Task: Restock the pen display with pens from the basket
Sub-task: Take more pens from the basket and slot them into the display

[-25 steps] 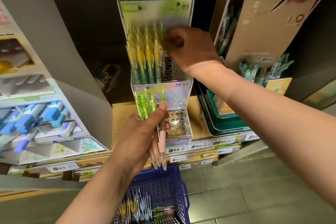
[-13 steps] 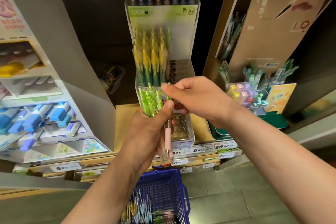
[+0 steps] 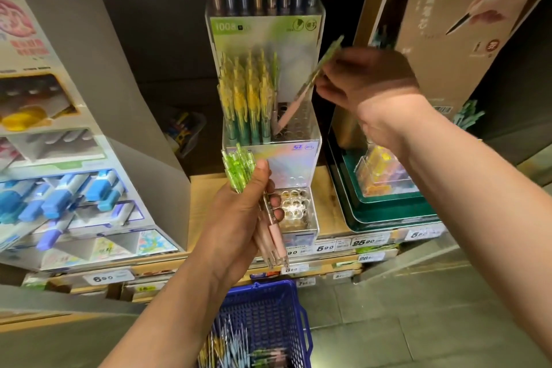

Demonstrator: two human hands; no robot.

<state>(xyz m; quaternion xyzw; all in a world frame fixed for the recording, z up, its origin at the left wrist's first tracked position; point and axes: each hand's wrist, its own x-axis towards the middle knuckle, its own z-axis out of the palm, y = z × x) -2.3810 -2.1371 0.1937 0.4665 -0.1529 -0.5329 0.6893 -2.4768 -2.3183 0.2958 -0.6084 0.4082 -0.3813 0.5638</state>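
A clear tiered pen display [image 3: 301, 155] stands on the shelf, its middle tier holding several yellow-green pens [image 3: 248, 98] on the left and bare holes on the right. My right hand [image 3: 367, 81] pinches one green-and-pink pen [image 3: 301, 89], tilted, with its tip over the bare holes of that tier. My left hand [image 3: 239, 218] grips a bundle of green-topped pink pens [image 3: 242, 167] in front of the lowest tier. The blue basket [image 3: 292, 314] sits below with more pens inside.
A grey cardboard display of blue markers [image 3: 59, 188] stands to the left. To the right are a green tray with a clear box [image 3: 385, 176] and a tall brown cardboard sign [image 3: 466, 24]. Price tags [image 3: 325, 248] line the wooden shelf edge. Grey floor lies below.
My right hand took a pen from the bundle in my left hand and carried it up to the middle tier's bare holes. The left hand stayed roughly in place.
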